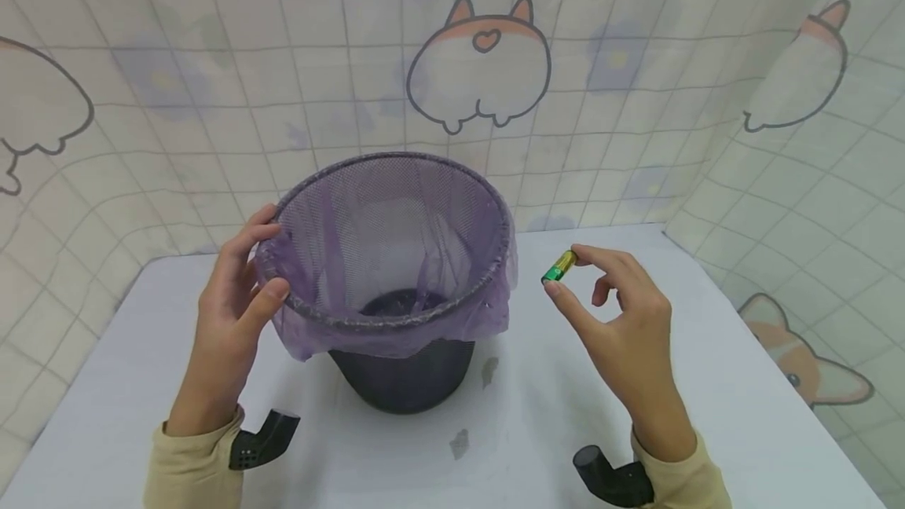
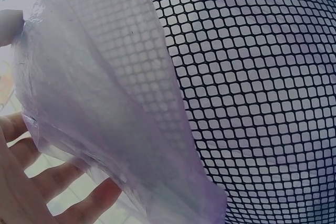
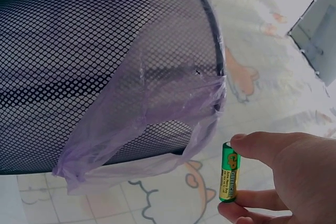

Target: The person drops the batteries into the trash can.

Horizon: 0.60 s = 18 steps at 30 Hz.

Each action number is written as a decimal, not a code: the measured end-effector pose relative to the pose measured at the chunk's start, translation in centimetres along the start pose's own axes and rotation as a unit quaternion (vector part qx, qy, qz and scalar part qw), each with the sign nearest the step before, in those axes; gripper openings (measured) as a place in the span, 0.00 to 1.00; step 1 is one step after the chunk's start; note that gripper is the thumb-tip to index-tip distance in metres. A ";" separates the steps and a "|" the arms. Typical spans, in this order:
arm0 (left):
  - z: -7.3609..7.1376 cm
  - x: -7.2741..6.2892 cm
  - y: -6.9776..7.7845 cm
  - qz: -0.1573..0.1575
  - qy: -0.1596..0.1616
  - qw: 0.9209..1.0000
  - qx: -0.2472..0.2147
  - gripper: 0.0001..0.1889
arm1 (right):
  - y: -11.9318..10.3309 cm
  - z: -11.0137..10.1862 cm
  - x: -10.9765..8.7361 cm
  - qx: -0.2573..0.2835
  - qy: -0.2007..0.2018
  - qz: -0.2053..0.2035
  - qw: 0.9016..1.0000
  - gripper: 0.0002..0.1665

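Observation:
A dark mesh wastebasket stands on the white table, tipped somewhat toward the camera. Its purple plastic bag lines the inside and folds down over the rim. My left hand grips the rim at the left, thumb on the near side and fingers round the outside; in the left wrist view those fingers lie against the bag. To the right of the basket, my right hand pinches a green and gold battery by its two ends between thumb and fingers, apart from the basket.
The white table has two small grey patches in front of the basket. A checked curtain with cartoon dogs hangs behind and at both sides. Black wrist devices sit at both beige sleeves.

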<state>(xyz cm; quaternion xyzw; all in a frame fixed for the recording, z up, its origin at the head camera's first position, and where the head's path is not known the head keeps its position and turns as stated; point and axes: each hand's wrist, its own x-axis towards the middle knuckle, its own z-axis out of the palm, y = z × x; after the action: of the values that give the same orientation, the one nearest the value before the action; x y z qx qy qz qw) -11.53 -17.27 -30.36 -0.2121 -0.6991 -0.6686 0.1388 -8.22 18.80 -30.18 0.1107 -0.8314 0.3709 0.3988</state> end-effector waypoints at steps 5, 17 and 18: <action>0.2 0.1 0.4 -0.006 0.004 1.000 -0.003 0.27 | 0.0 0.1 0.1 0.006 0.010 0.000 1.000 0.25; 0.3 -0.2 1.0 -0.041 0.017 0.999 0.022 0.28 | -2.0 1.2 2.2 0.049 -0.018 -0.005 0.999 0.24; 0.2 -0.2 0.9 -0.041 0.015 0.999 0.023 0.28 | -2.2 1.4 2.5 0.055 -0.022 -0.006 0.998 0.24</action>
<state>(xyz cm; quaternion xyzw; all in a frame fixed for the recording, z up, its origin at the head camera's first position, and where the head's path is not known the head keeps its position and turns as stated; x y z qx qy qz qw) -10.91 -17.03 -29.66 -0.1700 -0.7198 -0.6609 0.1269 -9.59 16.61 -27.75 0.1456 -0.8179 0.4109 0.3756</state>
